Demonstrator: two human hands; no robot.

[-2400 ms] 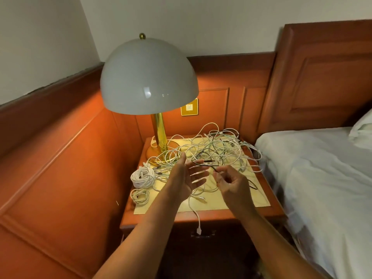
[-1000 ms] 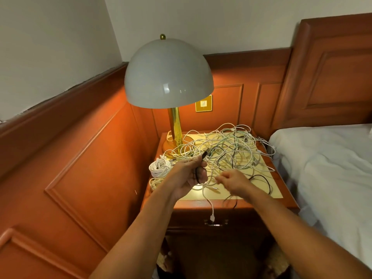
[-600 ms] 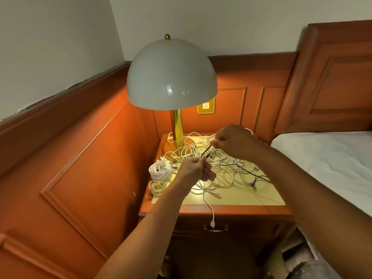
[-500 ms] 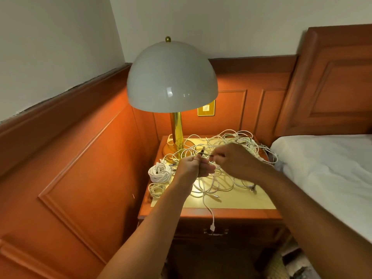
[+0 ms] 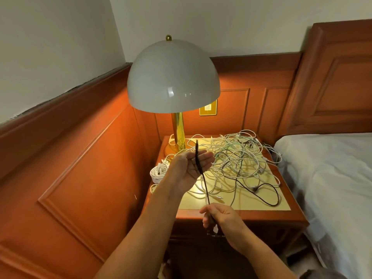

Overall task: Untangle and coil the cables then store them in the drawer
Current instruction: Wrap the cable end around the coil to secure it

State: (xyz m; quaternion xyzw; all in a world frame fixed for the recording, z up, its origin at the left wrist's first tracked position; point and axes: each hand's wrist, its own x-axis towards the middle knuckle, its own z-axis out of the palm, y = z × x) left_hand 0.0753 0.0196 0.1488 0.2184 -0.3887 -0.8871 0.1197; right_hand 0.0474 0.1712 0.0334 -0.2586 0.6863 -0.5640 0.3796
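Wooden bedside table (image 5: 237,215) frame centre, tangled white cables (image 5: 237,158) on top; left hand (image 5: 190,167) flat-open under thin black cable (image 5: 202,174), right hand (image 5: 218,217) pinching it.

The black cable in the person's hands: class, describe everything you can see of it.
The black cable is thin, dark and flexible. Its upper end stands upright across the raised left hand, palm up. From there it runs taut down to the right hand, which pinches it before the nightstand. Whether it joins the black strand in the tangle cannot be told.
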